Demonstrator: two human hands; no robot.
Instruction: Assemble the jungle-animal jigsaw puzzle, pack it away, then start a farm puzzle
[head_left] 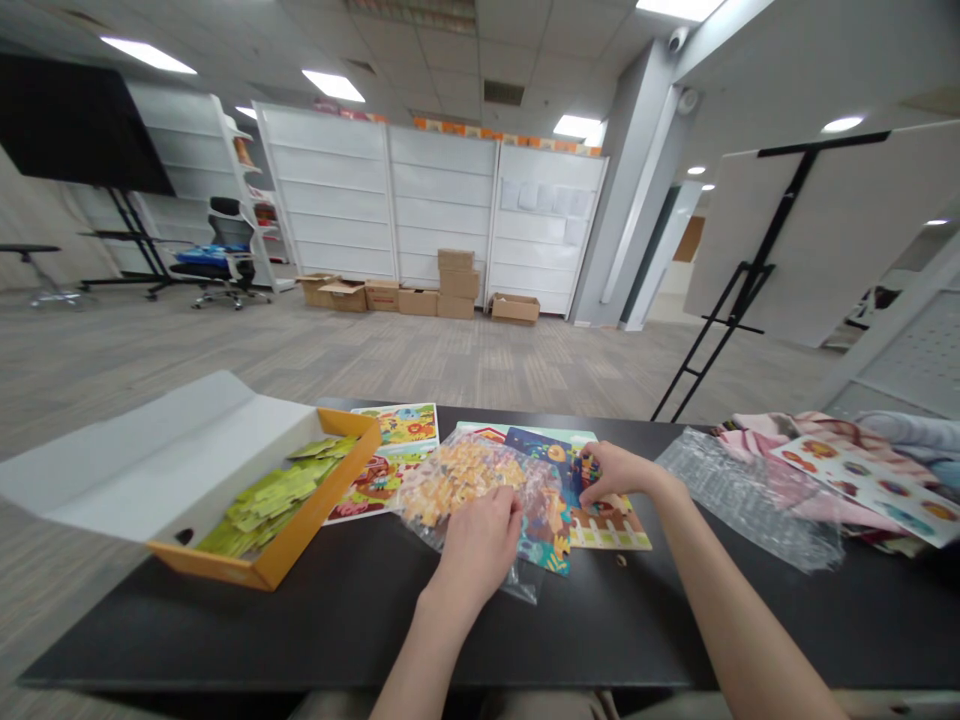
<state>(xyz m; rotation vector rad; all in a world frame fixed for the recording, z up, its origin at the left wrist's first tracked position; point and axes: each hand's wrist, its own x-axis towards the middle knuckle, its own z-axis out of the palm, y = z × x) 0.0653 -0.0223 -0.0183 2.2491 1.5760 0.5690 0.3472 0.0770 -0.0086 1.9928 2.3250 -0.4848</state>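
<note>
My left hand point(484, 535) is closed at the near edge of a clear plastic bag point(457, 480) full of small puzzle pieces, seen from their tan side. To its right, my right hand point(616, 472) has its fingers curled round a few dark, colourful puzzle pieces point(587, 472). Beneath that hand lie a dark blue picture sheet point(544, 455) and a farm picture sheet with a white fence point(611, 532). The bag covers part of the blue sheet. One small loose piece point(621, 561) rests on the black table point(600, 630), just below the sheets.
An open orange box point(300, 530) holding many green pieces point(262, 505) stands at the left, its white lid folded outward. Picture cards point(409, 425) lie beside it. Crumpled plastic wrap point(757, 500), a sticker sheet point(862, 480) and folded cloth point(795, 440) are at the right.
</note>
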